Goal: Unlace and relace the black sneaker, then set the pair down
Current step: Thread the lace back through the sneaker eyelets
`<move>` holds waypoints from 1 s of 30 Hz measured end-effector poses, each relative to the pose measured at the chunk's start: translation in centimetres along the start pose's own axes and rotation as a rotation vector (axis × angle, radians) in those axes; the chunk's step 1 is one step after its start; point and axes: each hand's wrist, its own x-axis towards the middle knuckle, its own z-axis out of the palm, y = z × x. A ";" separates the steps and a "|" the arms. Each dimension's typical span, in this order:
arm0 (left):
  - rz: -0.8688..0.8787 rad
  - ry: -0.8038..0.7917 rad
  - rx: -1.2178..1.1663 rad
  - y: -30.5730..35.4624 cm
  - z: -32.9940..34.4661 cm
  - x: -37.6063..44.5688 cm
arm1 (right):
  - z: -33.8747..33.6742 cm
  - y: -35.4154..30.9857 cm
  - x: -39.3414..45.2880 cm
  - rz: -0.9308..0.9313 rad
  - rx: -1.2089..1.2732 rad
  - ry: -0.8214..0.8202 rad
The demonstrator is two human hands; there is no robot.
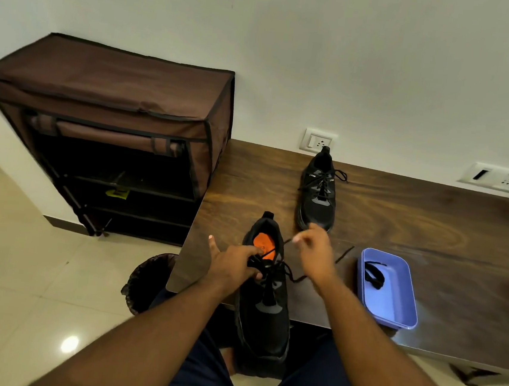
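A black sneaker with an orange insole leans against the near edge of the wooden table, its toe down between my knees. My left hand grips the sneaker's tongue and upper laces. My right hand pinches a black lace end and holds it out to the right above the shoe. Loose lace trails over the table beside the shoe. The second black sneaker stands laced at the back of the table, near the wall.
A blue plastic tray holding a black lace bundle sits at the table's front right. A brown fabric shoe rack stands left of the table. A dark bin is on the floor below the table's corner. Wall sockets line the back.
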 end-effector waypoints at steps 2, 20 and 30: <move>0.000 -0.007 -0.024 -0.1 0.0 0.0 | -3.3 1.9 0.7 0.156 0.298 0.370; -0.020 0.029 0.104 4.0 -0.5 1.3 | 0.3 1.5 -3.1 -0.091 -0.461 -0.321; -0.256 0.294 -0.909 -0.4 3.8 -1.5 | 0.5 0.7 -2.8 -0.060 -0.612 -0.308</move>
